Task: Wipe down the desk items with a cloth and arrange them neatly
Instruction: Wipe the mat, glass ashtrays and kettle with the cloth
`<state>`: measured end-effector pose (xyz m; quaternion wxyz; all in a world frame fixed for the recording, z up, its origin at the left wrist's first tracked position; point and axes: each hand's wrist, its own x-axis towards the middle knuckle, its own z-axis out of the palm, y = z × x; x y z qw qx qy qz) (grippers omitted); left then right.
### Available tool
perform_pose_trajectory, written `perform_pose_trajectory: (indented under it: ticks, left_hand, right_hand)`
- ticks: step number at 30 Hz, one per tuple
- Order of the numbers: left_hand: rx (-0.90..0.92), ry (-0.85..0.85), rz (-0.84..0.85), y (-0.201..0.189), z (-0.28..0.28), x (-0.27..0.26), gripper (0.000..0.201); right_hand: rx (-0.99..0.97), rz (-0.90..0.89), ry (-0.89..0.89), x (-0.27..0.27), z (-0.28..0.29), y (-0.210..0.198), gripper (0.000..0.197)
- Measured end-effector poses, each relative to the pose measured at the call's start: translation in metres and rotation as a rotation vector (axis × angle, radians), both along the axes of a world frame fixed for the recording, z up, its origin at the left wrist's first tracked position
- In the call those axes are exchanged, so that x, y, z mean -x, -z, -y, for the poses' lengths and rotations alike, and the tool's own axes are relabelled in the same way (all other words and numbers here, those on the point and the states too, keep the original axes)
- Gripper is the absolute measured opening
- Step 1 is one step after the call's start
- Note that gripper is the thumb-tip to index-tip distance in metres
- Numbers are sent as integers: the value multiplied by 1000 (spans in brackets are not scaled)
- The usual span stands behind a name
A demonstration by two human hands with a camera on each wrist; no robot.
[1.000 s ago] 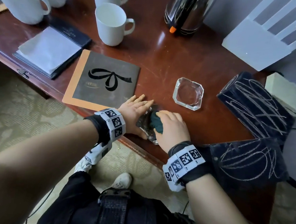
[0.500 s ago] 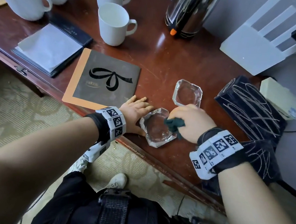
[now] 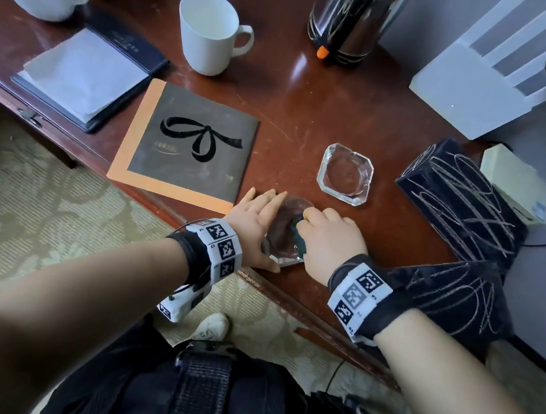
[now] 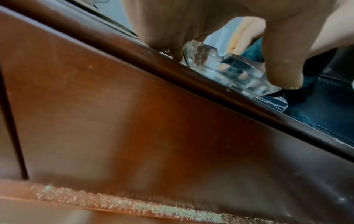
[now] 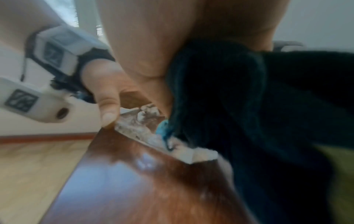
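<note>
At the near edge of the tabletop (image 3: 307,110) a glass ashtray (image 3: 283,238) sits between both hands, and most of it is covered by them; only its centre and near corner show from the head view. The left hand (image 3: 256,225) steadies it from the left, its fingers (image 3: 265,199) laid fairly straight along the rim and the thumb at the near corner, as the right wrist view shows. The right hand (image 3: 328,242) is curled around a dark teal cloth (image 3: 298,239), pressing it into the ashtray; just a small fold of cloth peeks out between the hands. How far the cloth reaches into the bowl cannot be made out. The right wrist view is blurred, and the cloth fills much of it as a dark mass.

A second ashtray (image 3: 345,173) stands just beyond, apart from the hands. Left of them lies a booklet (image 3: 187,145) with a black bow, and farther left a notepad (image 3: 88,72) in a dark folder. A mug (image 3: 208,33) stands behind the booklet; more mugs are cut off at the top edge. A shiny kettle (image 3: 353,17) is also cropped at the top. To the right a dark box (image 3: 462,198) with scribbled lines stands at the tabletop's right end, and the right forearm hides part of a similar dark piece below it.
</note>
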<state>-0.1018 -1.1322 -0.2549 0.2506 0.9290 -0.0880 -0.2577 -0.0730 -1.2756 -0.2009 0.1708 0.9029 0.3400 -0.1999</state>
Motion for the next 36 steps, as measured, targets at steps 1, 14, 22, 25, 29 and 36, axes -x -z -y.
perform_pose_trajectory:
  ticks: [1, 14, 22, 25, 29, 36]
  left_hand:
    - [-3, -1, -14, -3, 0, 0, 120]
    - [251, -124, -43, 2, -8, 0, 121]
    - [263, -138, -7, 13, -6, -1, 124]
    - [233, -121, 43, 15, -5, -1, 122]
    - [200, -150, 27, 14, -5, 0, 122]
    - [169, -108, 36, 18, -6, -2, 122]
  right_hand:
    - [53, -5, -43, -1, -4, -2, 37]
    - [-824, -442, 816, -22, 29, -31, 17]
    - [-841, -242, 841, -8, 22, -4, 37]
    - [-289, 66, 481, 4, 21, 1, 43]
    - [-423, 7, 458, 10, 10, -4, 59]
    - [-187, 5, 189, 14, -6, 21, 44]
